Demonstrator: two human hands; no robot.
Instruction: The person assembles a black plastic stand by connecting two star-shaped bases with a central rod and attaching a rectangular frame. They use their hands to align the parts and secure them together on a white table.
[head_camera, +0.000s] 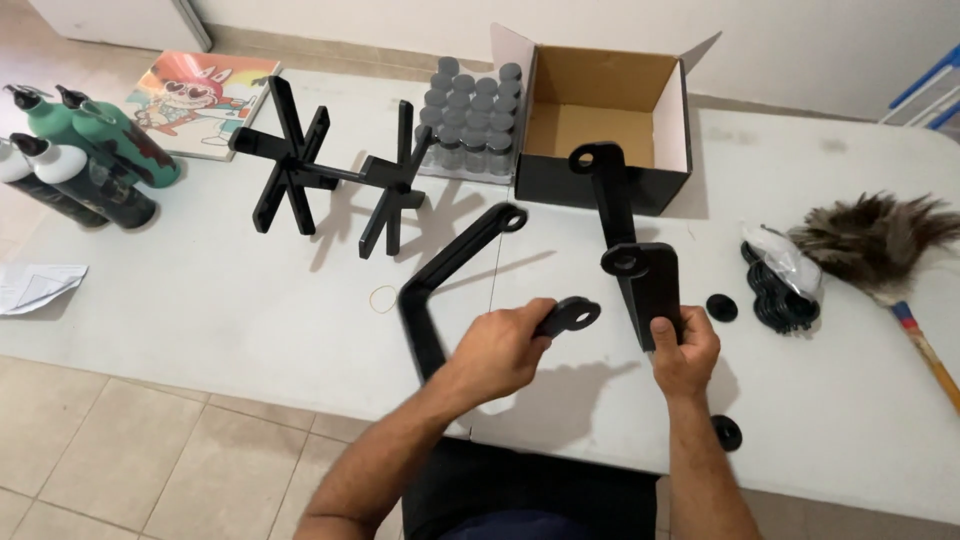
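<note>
Hands at work over a white desk (200, 300): the left hand (497, 352) is closed around one end of a black U-shaped plastic bracket (445, 275), whose ringed tip pokes out past the fingers, while its other arm stretches up across the desk to a second ring. The right hand (684, 350) grips the lower end of a second black bracket (640, 260), a flat plate with a hole at its top and a ringed arm rising toward an open cardboard box (605, 120). Both brackets are held just above the near edge of the desk, close together but apart. Beside the box stands a block of grey-capped bottles (470, 115). Further left sits a black spoked rack (325, 175), then green and black pump bottles (80, 150) and a colourful picture book (200, 100). A feather duster (885, 250) and a bag of black rings (780, 280) lie to the right, with two black discs (722, 307) near the right hand.
</note>
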